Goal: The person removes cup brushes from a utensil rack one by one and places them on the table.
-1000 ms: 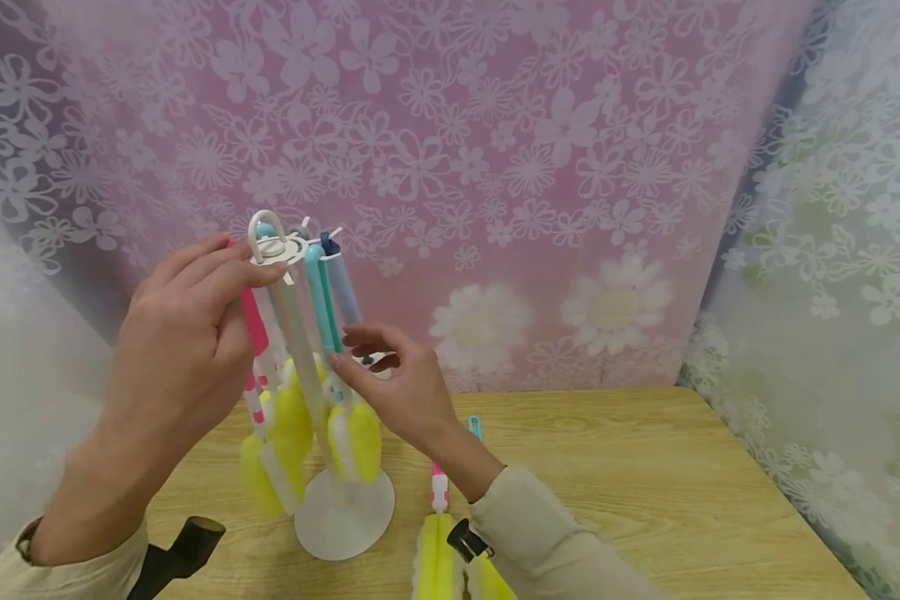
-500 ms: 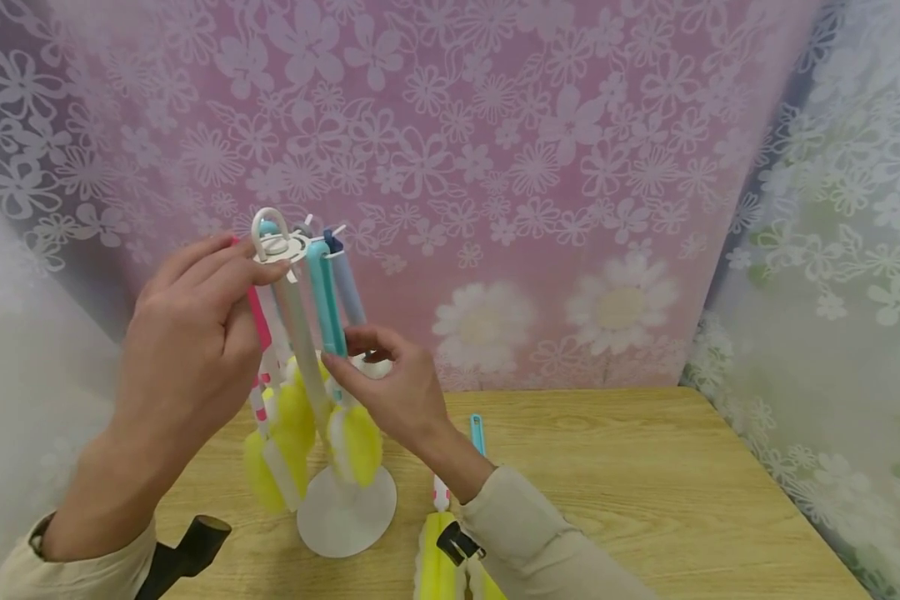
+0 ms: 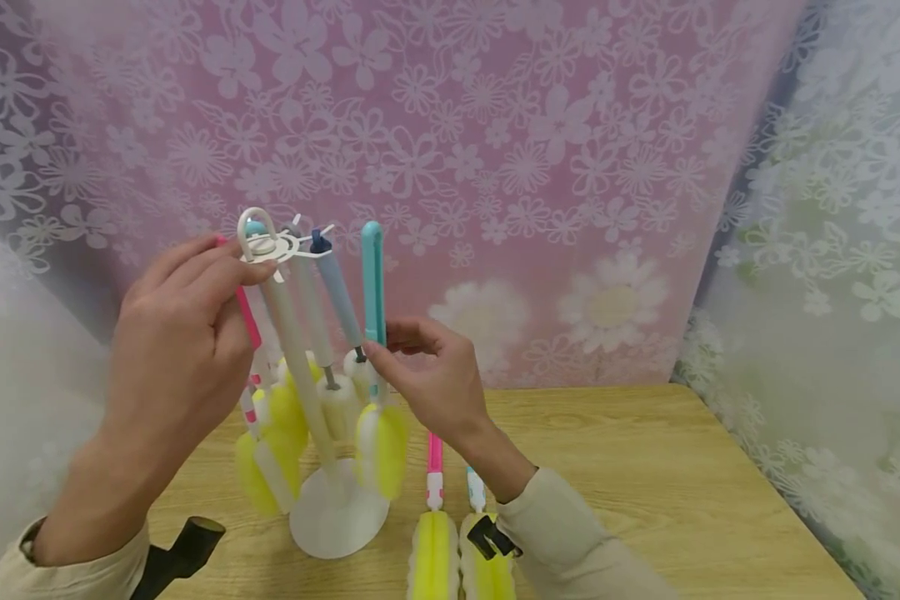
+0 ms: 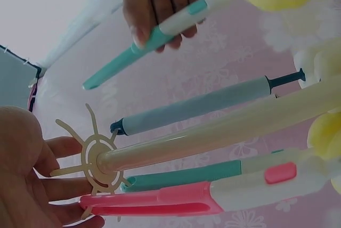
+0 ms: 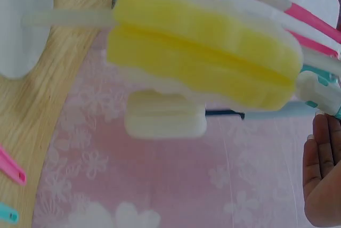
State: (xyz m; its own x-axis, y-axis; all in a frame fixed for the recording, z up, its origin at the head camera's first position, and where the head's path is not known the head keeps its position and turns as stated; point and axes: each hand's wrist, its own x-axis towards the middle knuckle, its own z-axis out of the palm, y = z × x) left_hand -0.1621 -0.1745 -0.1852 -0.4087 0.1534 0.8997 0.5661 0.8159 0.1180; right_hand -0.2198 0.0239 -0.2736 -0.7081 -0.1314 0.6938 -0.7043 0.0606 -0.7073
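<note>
A white hanging stand [image 3: 300, 333] with a hooked top and a ring of prongs carries several sponge brushes. My left hand [image 3: 187, 333] grips its top ring [image 4: 97, 164], fingers round the prongs. My right hand [image 3: 435, 375] pinches a teal-handled sponge brush [image 3: 373, 283] just right of the stand, upright and apart from the prongs. The yellow-and-white sponge [image 5: 202, 52] of that brush points down. A blue-grey-handled brush [image 4: 197, 105] and pink-handled brushes [image 4: 160, 198] hang from the ring. My left hand partly hides the pink ones in the head view.
Two sponge brushes, one with a pink handle [image 3: 435, 454] and one with a blue-and-white handle [image 3: 477, 492], lie on the wooden table [image 3: 607, 483] by my right forearm. The stand's round base [image 3: 337, 525] rests left of them. Floral curtains [image 3: 495, 167] surround the table.
My right hand has drawn the teal brush off the stand's prong and moved it right. My left hand stays at the stand's top.
</note>
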